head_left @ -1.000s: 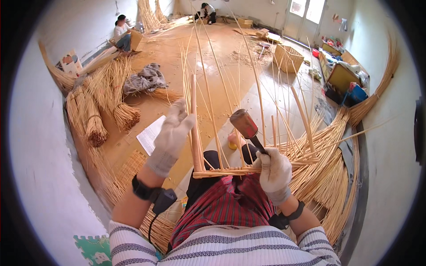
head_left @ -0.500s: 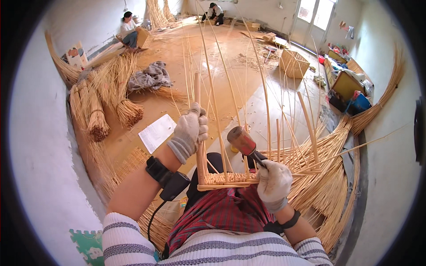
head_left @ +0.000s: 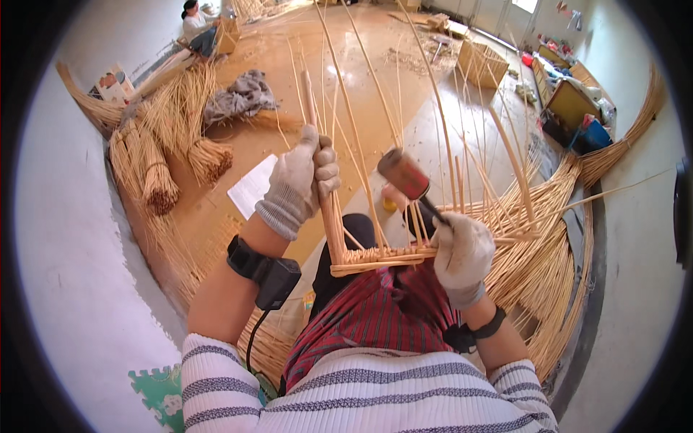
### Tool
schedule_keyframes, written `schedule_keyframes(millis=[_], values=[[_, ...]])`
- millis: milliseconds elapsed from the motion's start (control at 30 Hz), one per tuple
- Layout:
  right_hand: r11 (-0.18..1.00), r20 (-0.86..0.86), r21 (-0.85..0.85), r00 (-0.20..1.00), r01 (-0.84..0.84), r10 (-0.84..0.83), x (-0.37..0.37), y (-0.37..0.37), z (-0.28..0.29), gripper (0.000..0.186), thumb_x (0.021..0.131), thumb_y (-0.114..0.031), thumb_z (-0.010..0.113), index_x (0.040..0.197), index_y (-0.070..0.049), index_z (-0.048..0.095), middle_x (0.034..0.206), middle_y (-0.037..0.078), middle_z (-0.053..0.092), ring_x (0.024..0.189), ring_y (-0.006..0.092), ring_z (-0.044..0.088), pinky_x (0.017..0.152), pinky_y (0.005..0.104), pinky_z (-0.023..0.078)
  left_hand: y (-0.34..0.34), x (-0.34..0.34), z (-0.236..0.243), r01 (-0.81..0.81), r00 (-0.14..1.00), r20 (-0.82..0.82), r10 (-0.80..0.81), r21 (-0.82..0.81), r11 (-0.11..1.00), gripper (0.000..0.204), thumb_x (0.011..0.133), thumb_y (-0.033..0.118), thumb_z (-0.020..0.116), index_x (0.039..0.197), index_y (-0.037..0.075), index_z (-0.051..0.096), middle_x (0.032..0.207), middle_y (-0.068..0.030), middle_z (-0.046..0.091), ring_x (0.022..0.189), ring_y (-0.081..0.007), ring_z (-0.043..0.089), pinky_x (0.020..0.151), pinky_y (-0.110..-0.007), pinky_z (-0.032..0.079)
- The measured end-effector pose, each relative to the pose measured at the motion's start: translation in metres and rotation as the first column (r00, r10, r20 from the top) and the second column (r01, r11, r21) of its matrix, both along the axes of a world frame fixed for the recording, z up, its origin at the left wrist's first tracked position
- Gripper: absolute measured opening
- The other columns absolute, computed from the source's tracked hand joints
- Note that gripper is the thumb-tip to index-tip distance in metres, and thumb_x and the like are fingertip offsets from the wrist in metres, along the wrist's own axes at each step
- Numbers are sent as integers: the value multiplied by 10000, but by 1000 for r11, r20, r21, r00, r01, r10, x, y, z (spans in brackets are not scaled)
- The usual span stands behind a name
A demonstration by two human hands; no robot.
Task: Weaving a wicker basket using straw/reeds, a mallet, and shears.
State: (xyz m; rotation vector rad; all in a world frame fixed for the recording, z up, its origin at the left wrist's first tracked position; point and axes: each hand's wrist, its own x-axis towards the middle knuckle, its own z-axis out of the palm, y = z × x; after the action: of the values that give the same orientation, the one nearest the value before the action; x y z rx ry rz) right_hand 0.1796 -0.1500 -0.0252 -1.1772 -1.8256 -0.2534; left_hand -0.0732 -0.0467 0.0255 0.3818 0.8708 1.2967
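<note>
Wicker frame point(head_left: 382, 256) over red striped cloth point(head_left: 368, 310), mallet point(head_left: 402, 173) raised

Far left, white wall point(head_left: 94, 238) as outer edge, with tied stalk bundles point(head_left: 155, 180) along it. Next, a white sheet point(head_left: 245, 191) on the floor point(head_left: 278, 47), near the left grip point(head_left: 299, 177). Closed round the thick corner post point(head_left: 333, 224), fingers curled. Rightward, along the frame's woven edge, tall stakes point(head_left: 512, 155) with open gaps between; beyond them, broad bare floor as far as a wicker box point(head_left: 482, 65). Mallet head up and apart from the woven edge; depth against the stakes hard to tell. At the frame's right part, right grip point(head_left: 464, 252) clenched on the mallet handle. Farther right, loose stalks point(head_left: 527, 267) just beside it, leaving little room before the right wall point(head_left: 635, 238).

Against one second ago: left grip from spread beside the post to wrapped round it; post from near upright to tilted left; mallet raised then as now.
</note>
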Motion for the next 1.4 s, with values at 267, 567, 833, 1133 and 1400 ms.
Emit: schedule_keyframes(millis=[267, 567, 833, 1133, 1400], values=[[999, -4, 13, 999, 47, -47, -4, 13, -1, 103, 920, -158, 690, 968, -68, 679, 804, 89, 670, 730, 302, 643, 688, 405, 500, 17, -21, -40, 212, 838, 449, -312, 259, 942, 369, 1091, 434, 441, 925, 108, 496, 627, 85, 291, 426, -38, 278, 342, -201, 270], [997, -6, 62, 999, 51, -51, -2, 24, 4, 87, 945, -162, 658, 981, -83, 670, 724, 78, 637, 678, 306, 631, 644, 406, 483, 35, -18, -62, 236, 396, 708, -585, 537, 810, 365, 1107, 400, 404, 973, 68, 475, 655, 42, 293, 473, -76, 293, 390, -232, 299], [973, -136, -12, 964, 229, -228, 65, 23, 11, 101, 995, -159, 581, 1002, -84, 648, 732, 52, 673, 708, 303, 648, 696, 400, 495, -3, -19, -41, 127, 801, 556, -221, 203, 971, 399, 1069, 444, 459, 1071, 48, 515, 725, 46, 351, 533, -77, 343, 425, -213, 352], [959, -77, 72, 960, 274, -269, 73, 42, -7, 110, 966, -167, 631, 1014, -73, 661, 903, 133, 667, 848, 362, 619, 808, 448, 474, 21, -22, -58, 212, 683, 611, -400, 357, 910, 370, 1098, 423, 422, 948, 93, 491, 646, 58, 300, 464, -58, 291, 362, -216, 278], [967, -16, 118, 975, 224, -224, 87, 44, -4, 250, 780, -51, 609, 1020, -96, 664, 788, 110, 610, 732, 345, 594, 692, 472, 452, 18, -10, -52, 323, 389, 768, -509, 403, 856, 351, 1133, 333, 316, 1010, 72, 517, 698, 55, 315, 571, -87, 352, 496, -244, 337]])
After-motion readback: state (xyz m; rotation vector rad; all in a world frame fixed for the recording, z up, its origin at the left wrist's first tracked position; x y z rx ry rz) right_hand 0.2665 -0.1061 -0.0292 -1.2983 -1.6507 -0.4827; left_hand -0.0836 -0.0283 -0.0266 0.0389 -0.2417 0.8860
